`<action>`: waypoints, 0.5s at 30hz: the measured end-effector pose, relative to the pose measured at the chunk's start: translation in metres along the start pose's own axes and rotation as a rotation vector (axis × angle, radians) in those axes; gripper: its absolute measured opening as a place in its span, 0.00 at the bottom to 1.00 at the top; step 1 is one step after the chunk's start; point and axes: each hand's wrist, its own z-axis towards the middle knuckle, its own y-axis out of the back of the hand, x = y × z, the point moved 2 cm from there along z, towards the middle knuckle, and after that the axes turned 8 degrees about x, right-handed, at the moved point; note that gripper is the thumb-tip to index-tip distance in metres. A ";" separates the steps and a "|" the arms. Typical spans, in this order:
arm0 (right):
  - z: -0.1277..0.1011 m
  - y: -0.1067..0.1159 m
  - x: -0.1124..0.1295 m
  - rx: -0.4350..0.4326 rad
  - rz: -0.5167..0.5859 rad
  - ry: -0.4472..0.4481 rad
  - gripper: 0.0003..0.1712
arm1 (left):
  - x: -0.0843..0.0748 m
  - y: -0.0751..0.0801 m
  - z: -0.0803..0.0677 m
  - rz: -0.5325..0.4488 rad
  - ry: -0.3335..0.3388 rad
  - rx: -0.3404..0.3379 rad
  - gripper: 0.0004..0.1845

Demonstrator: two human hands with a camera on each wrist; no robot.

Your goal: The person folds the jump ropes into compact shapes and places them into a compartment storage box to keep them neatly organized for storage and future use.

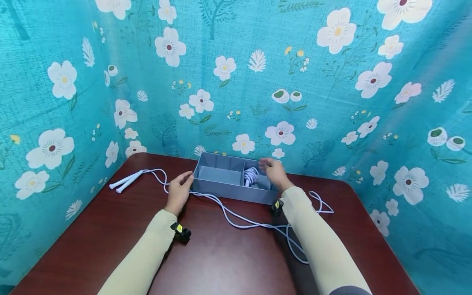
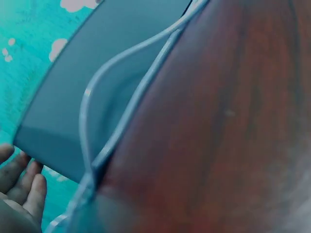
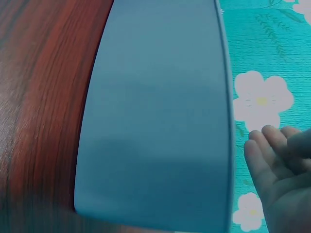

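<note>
A grey divided box [image 1: 225,189] stands near the back edge of the table. At its left end is my left hand [image 1: 179,190], fingertips by the wall; in the left wrist view its fingers lie loosely bent at the box's corner. My right hand [image 1: 275,174] hovers over the right compartment, holding nothing, with relaxed fingers in the right wrist view. A coiled white jump rope [image 1: 251,175] sits in that compartment against the divider. Another jump rope lies on the table, its two white handles [image 1: 127,181] side by side at the left.
The loose rope's cord [image 1: 236,223] runs along the front of the box and under the right forearm, with a loop [image 1: 321,205] at the right. Behind the dark red-brown table [image 1: 228,262] hangs a turquoise flowered cloth [image 1: 236,82].
</note>
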 end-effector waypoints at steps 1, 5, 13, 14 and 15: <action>-0.002 0.001 0.000 -0.005 0.009 0.014 0.22 | -0.003 0.002 -0.001 0.004 -0.009 -0.002 0.19; -0.015 0.007 0.003 -0.027 0.045 0.089 0.17 | -0.013 0.014 -0.004 0.042 -0.015 0.018 0.15; -0.042 0.020 0.008 -0.035 0.053 0.156 0.13 | -0.026 0.044 -0.007 0.296 -0.051 0.163 0.15; -0.045 0.020 0.007 -0.034 0.057 0.163 0.13 | -0.027 0.049 -0.008 0.335 -0.061 0.181 0.15; -0.049 0.020 0.006 -0.032 0.050 0.167 0.13 | -0.028 0.053 -0.009 0.381 -0.073 0.195 0.14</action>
